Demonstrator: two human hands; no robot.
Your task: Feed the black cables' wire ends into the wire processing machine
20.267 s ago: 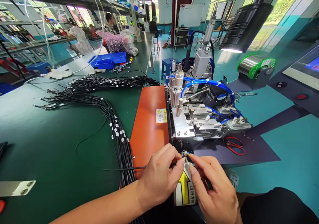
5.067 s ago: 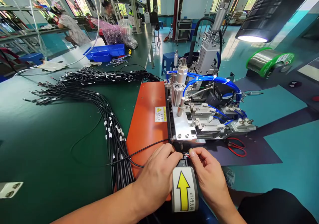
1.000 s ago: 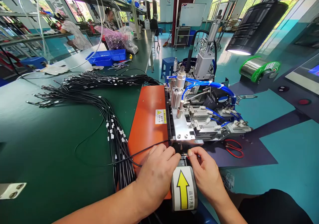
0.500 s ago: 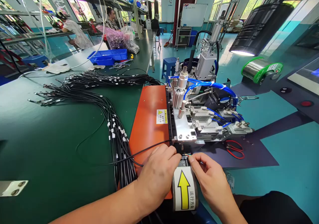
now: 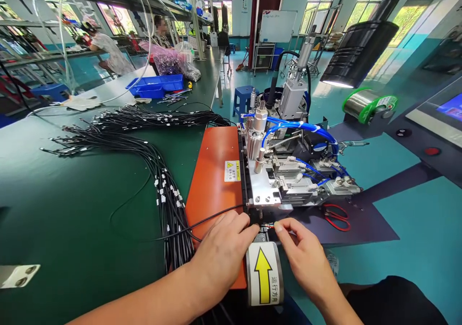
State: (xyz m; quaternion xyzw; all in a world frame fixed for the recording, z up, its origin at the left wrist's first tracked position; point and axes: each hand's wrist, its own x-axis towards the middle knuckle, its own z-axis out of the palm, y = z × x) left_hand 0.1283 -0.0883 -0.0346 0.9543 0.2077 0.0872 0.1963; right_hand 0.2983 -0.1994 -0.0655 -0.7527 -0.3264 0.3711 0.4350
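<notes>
My left hand (image 5: 222, 253) pinches the end of a thin black cable (image 5: 202, 221) at the front of a small metal machine (image 5: 285, 171). My right hand (image 5: 305, 257) pinches the cable's thin coloured wire ends (image 5: 267, 226) just in front of the machine's fixture. Both hands meet above a black conveyor end with a white label and yellow arrow (image 5: 264, 274). The cable runs left over the orange plate (image 5: 216, 180) towards a big bundle of black cables (image 5: 159, 180).
Red-handled scissors (image 5: 335, 214) lie right of the machine on a dark mat. A solder spool (image 5: 368, 104) and a black lamp (image 5: 355, 50) stand at the back right. Blue trays (image 5: 155, 85) and other people sit far along the green bench.
My right hand has drawn slightly right, so the coloured wire ends now show between my two hands. The view has shifted a little.
</notes>
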